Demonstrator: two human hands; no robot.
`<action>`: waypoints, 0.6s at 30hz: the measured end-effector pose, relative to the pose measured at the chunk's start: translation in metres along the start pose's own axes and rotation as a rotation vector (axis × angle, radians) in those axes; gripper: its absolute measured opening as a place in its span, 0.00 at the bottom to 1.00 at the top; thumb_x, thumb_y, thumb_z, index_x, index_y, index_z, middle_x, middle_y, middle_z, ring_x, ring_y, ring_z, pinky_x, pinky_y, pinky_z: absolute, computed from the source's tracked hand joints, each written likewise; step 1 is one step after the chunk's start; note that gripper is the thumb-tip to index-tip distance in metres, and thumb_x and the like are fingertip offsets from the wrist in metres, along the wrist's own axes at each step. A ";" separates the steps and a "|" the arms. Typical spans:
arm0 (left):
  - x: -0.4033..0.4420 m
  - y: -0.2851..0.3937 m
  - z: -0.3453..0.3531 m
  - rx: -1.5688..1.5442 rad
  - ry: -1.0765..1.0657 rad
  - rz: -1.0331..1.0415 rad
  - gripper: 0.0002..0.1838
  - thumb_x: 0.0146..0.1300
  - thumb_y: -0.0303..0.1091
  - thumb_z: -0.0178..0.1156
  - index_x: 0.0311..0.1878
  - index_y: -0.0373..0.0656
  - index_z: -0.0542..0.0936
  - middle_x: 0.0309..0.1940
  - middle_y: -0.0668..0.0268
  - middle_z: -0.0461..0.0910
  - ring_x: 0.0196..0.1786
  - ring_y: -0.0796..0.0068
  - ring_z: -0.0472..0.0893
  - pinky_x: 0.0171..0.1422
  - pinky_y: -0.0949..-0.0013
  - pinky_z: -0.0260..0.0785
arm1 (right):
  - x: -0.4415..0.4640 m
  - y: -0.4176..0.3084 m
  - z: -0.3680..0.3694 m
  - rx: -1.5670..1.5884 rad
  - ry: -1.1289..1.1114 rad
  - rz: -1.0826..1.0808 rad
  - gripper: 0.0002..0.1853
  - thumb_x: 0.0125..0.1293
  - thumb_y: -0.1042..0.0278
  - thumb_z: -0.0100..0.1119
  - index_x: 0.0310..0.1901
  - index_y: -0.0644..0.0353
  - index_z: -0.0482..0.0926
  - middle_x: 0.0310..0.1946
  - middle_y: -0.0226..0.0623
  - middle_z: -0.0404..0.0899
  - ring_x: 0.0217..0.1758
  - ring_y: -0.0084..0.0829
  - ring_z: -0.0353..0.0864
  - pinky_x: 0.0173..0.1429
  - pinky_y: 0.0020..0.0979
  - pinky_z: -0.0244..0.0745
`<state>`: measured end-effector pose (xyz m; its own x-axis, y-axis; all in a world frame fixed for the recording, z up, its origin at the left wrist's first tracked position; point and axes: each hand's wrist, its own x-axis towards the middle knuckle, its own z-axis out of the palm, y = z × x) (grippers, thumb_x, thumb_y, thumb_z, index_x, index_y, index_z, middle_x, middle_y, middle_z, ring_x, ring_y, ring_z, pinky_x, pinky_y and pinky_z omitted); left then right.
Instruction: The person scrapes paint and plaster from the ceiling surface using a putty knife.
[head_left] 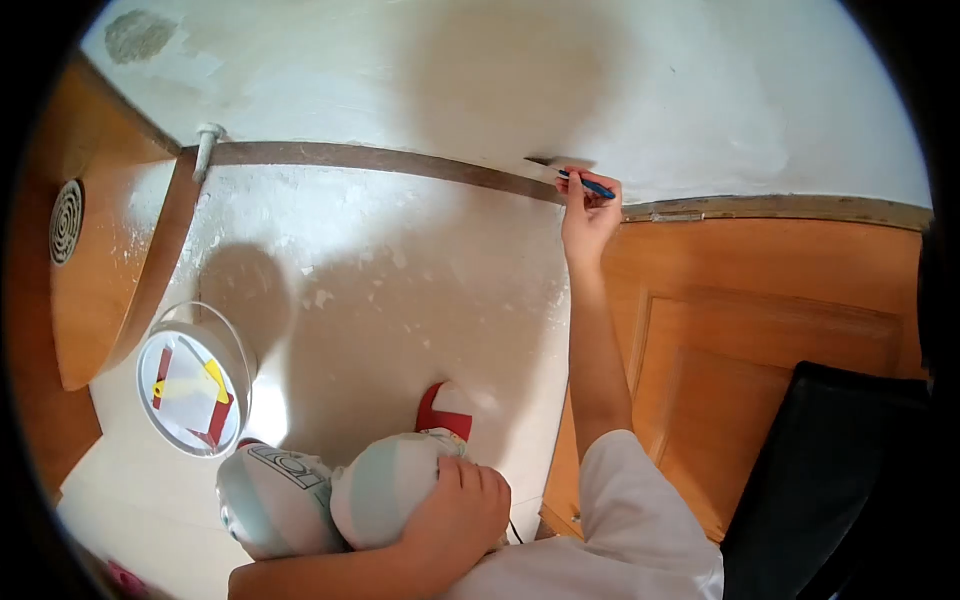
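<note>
My right hand (pixel 592 212) is raised to the foot of the white wall (pixel 700 110), closed around the blue handle of a putty knife (pixel 588 184). The knife's thin dark blade points left and lies close to the wall just above the brown baseboard (pixel 400 163); whether it touches cannot be told. Lower down, my left hand (pixel 468 500) rests on my bent knee, its fingers draped over the pale striped trouser leg (pixel 385 485). Nothing shows in that hand.
A white bucket (pixel 245 350) with its handle up stands at left, beside a wooden panel (pixel 110 270) with a round vent. White flakes and dust lie on the floor (pixel 330 300). At right are a wooden door (pixel 780 300) and a black object (pixel 820 470).
</note>
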<state>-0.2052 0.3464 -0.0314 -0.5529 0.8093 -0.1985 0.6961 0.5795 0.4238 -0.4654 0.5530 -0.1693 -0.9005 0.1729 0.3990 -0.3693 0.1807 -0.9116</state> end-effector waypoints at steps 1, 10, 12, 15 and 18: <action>-0.001 0.000 -0.003 -0.021 0.040 -0.023 0.17 0.51 0.38 0.54 0.41 0.36 0.76 0.35 0.57 0.77 0.41 0.61 0.76 0.49 0.59 0.65 | 0.001 0.002 0.001 -0.073 0.008 0.009 0.07 0.60 0.79 0.54 0.37 0.66 0.67 0.32 0.40 0.79 0.32 0.22 0.78 0.37 0.21 0.73; -0.004 0.003 -0.008 -0.103 0.004 0.012 0.19 0.55 0.40 0.49 0.43 0.35 0.76 0.37 0.56 0.77 0.43 0.59 0.75 0.53 0.55 0.62 | -0.041 0.066 0.013 -0.192 0.019 -0.033 0.06 0.59 0.82 0.54 0.34 0.65 0.67 0.32 0.41 0.78 0.30 0.25 0.77 0.36 0.23 0.75; -0.004 -0.004 -0.002 -0.069 0.073 0.050 0.17 0.52 0.38 0.53 0.40 0.35 0.75 0.32 0.57 0.76 0.40 0.60 0.76 0.48 0.58 0.64 | -0.028 0.025 0.013 0.040 0.186 -0.063 0.07 0.58 0.84 0.54 0.34 0.65 0.65 0.34 0.44 0.77 0.30 0.26 0.77 0.36 0.24 0.76; 0.001 -0.015 -0.007 -0.253 0.032 0.044 0.15 0.54 0.40 0.53 0.36 0.36 0.75 0.30 0.57 0.76 0.40 0.61 0.76 0.46 0.61 0.66 | -0.015 0.015 0.005 0.054 0.203 -0.082 0.09 0.57 0.85 0.54 0.35 0.65 0.63 0.36 0.47 0.76 0.32 0.28 0.78 0.37 0.25 0.77; 0.012 -0.030 -0.013 -0.648 -0.180 0.052 0.19 0.59 0.43 0.50 0.39 0.33 0.73 0.31 0.52 0.76 0.37 0.55 0.76 0.45 0.59 0.67 | -0.010 0.020 0.003 0.044 0.230 -0.092 0.08 0.60 0.84 0.51 0.36 0.65 0.63 0.34 0.49 0.76 0.30 0.31 0.79 0.35 0.27 0.78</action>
<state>-0.2383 0.3379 -0.0352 -0.4024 0.8703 -0.2839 0.2733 0.4102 0.8701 -0.4640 0.5521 -0.1916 -0.7889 0.3741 0.4876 -0.4612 0.1640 -0.8720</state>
